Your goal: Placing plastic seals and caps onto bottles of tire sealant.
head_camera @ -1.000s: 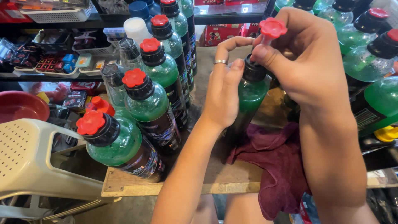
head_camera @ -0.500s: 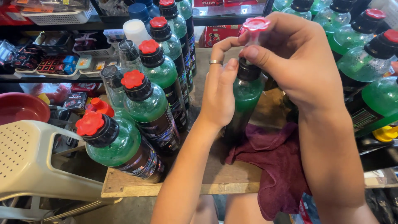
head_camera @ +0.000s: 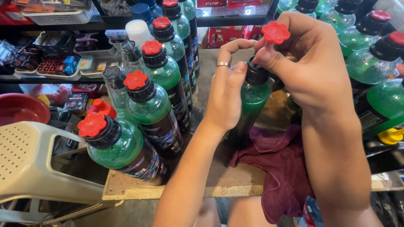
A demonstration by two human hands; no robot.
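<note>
Here we see the left hand (head_camera: 227,96) wrapped around the green bottle (head_camera: 249,105) standing mid-table, beside the maroon cloth (head_camera: 282,168), while right hand (head_camera: 311,67) fingers pinch its red cap (head_camera: 275,32).

wooden board (head_camera: 219,185) | green bottles (head_camera: 158,113), maroon cloth (head_camera: 282,168) | far end likely hidden

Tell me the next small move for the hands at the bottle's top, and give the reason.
Probably lower the red cap straight down onto the black collar. The right hand holds it just above the green bottle, not seated, while the left hand steadies the bottle upright beside the maroon cloth.
</note>
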